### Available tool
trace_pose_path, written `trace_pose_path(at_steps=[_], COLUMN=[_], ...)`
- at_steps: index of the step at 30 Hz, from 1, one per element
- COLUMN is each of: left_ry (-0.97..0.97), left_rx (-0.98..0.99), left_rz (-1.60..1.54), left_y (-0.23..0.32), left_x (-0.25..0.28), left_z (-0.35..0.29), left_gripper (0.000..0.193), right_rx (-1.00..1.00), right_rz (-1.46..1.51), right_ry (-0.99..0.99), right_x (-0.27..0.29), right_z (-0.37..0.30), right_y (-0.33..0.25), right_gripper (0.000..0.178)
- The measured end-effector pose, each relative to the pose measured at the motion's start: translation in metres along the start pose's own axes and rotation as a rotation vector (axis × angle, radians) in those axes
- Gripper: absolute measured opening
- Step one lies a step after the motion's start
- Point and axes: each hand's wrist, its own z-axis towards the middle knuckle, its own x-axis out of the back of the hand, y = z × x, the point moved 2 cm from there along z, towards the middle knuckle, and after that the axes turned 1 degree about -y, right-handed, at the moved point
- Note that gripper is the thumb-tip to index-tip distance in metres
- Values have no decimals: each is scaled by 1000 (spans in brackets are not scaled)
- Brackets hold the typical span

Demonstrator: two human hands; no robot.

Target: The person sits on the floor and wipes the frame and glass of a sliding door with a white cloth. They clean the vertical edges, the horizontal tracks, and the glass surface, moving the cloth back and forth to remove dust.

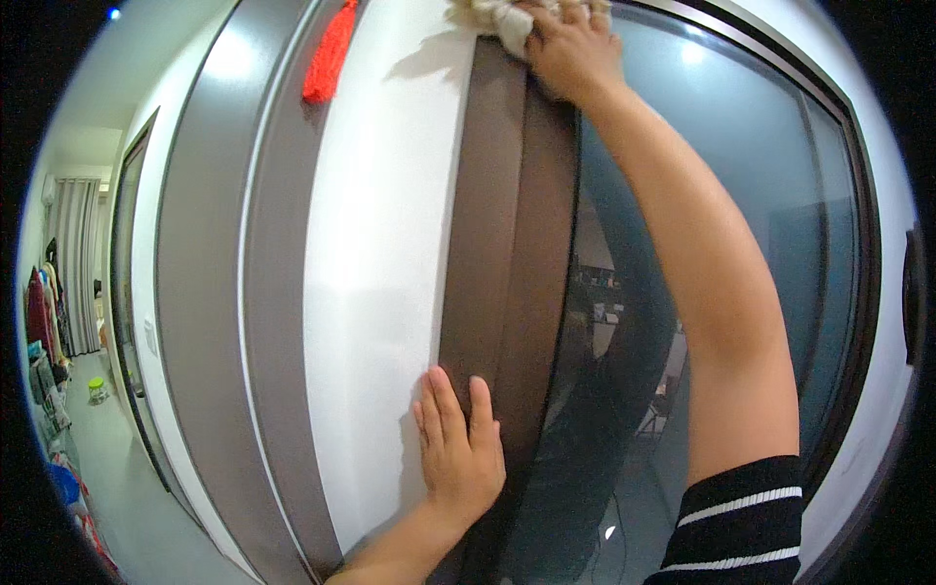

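Note:
High up at the top of the view, my right hand (575, 54) presses a crumpled cream cloth (509, 21) against the upper part of a brown door frame (507, 214). The fingers are bent over the cloth, and the picture's edge cuts part of it off. Lower down, my left hand (458, 448) lies flat with its fingers stretched upward, resting across the edge between the white wall (375, 263) and the brown frame. Nothing is in it. Beside the frame, a dark glass panel (624, 409) reflects the room, with my right forearm passing in front of it.
A red tassel (331, 54) hangs on the left near a grey-brown door panel (205, 263). Farther left, a corridor holds a grey curtain (76, 263), hanging clothes (41, 312) and a jar with a green lid (97, 390) on the floor.

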Motion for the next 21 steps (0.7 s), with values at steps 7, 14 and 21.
trace_pose_path(at_steps=[7, 14, 21], left_ry=[46, 0, 68], left_rx=[11, -26, -55], left_rz=[-121, -31, -116], left_y=[-3, 12, 65], left_x=[-6, -5, -15], left_z=[0, 44, 99], left_gripper=[80, 69, 66], right_rx=[-312, 46, 585], right_rz=[-11, -28, 33], right_ry=[6, -73, 148], right_x=[-3, -18, 24], right_z=[88, 73, -50], right_y=[10, 27, 68], right_gripper=[48, 51, 34])
